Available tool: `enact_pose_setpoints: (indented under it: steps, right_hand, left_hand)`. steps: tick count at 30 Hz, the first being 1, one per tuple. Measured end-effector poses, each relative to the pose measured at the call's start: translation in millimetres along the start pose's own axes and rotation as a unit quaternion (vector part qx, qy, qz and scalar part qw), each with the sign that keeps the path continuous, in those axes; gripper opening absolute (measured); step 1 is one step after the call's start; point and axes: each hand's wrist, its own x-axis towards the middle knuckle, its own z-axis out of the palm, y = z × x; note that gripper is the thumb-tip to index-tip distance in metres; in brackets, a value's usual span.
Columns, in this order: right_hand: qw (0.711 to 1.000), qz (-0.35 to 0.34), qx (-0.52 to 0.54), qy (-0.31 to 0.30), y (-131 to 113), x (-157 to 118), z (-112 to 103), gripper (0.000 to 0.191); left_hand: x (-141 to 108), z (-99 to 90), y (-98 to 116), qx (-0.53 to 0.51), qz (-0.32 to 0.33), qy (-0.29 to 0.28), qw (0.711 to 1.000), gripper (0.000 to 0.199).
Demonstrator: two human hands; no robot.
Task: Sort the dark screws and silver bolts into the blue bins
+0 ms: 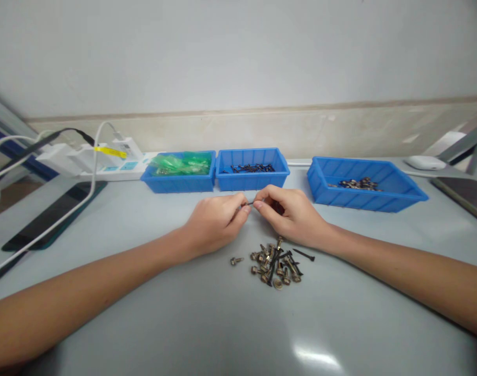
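Between the fingertips of both hands is a thin black screw, lying roughly level, its ends partly hidden by the fingers. My left hand pinches one end, and my right hand pinches the other. Just below them on the table lies a mixed pile of brass-coloured hex-head screws and black screws. A single hex-head screw sits left of the pile, and a loose black screw lies to its right. Behind the hands, a blue bin holds black screws.
On the right, another blue bin contains hex-head screws. A third blue bin holds green plastic bags. A power strip with cables and a phone are at left. A white case and dark device sit at right.
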Motion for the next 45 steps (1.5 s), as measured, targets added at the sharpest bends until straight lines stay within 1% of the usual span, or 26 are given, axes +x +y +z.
enact_pose_setpoints:
  steps: [3, 6, 9, 17, 19, 22, 27, 29, 33, 38, 42, 45]
  right_hand:
    - [1.0, -0.002, 0.006, 0.003, -0.5, -1.2, 0.3, 0.01]
    - [1.0, -0.015, 0.007, 0.009, -0.6, -1.3, 1.4, 0.011]
    - [1.0, -0.025, 0.002, 0.006, -0.3, -0.6, 1.8, 0.007]
    - [1.0, -0.005, 0.006, -0.001, -1.6, -0.2, 0.1, 0.008]
    - [1.0, -0.001, 0.004, -0.001, -2.4, 0.1, -0.3, 0.01]
    - [1.0, 0.002, -0.001, -0.005, -3.5, 1.3, -1.2, 0.017]
    - [1.0, -0.007, 0.0, -0.009, -3.4, 1.9, -1.4, 0.025]
    - [1.0, -0.005, 0.002, -0.007, -3.0, 1.4, -0.4, 0.023]
    - [1.0, 0.006, 0.014, 0.008, -3.4, 0.3, 1.4, 0.011]
    - [1.0, -0.016, -0.001, 0.011, -4.1, -1.5, 0.5, 0.007]
    - [0.999, -0.02, -0.012, 0.025, -3.8, -1.7, 1.6, 0.006]
    - [1.0, -0.002, -0.002, 0.03, -5.5, 0.8, 1.0, 0.008]
  left_hand:
    - [-0.3, 0.1, -0.1, 0.014, 0.001, -0.001, 1.0, 0.025]
    - [-0.2, 0.0, 0.0, 0.028, 0.004, -0.006, 1.0, 0.026]
    - [0.1, -0.5, 0.3, 0.036, 0.003, -0.014, 0.999, 0.028]
    - [0.1, -3.2, 1.2, 0.035, 0.011, -0.033, 0.999, 0.03]
    - [-0.2, -3.3, 1.0, 0.034, 0.015, -0.032, 0.999, 0.029]
    - [-0.4, -2.9, 0.4, 0.033, 0.022, -0.03, 0.999, 0.028]
    - [-0.8, -1.2, -0.8, 0.033, 0.048, -0.031, 0.998, 0.025]
    - [-1.2, -0.7, -1.0, 0.037, 0.052, -0.03, 0.997, 0.025]
    - [-0.9, -1.5, -0.3, 0.048, 0.046, -0.033, 0.997, 0.026]
    - [0.7, -4.1, 0.6, 0.049, 0.035, -0.041, 0.997, 0.028]
    - [-0.1, -4.3, 1.1, 0.052, 0.029, -0.041, 0.997, 0.029]
    - [-1.0, -3.4, 1.9, 0.052, 0.022, -0.038, 0.998, 0.029]
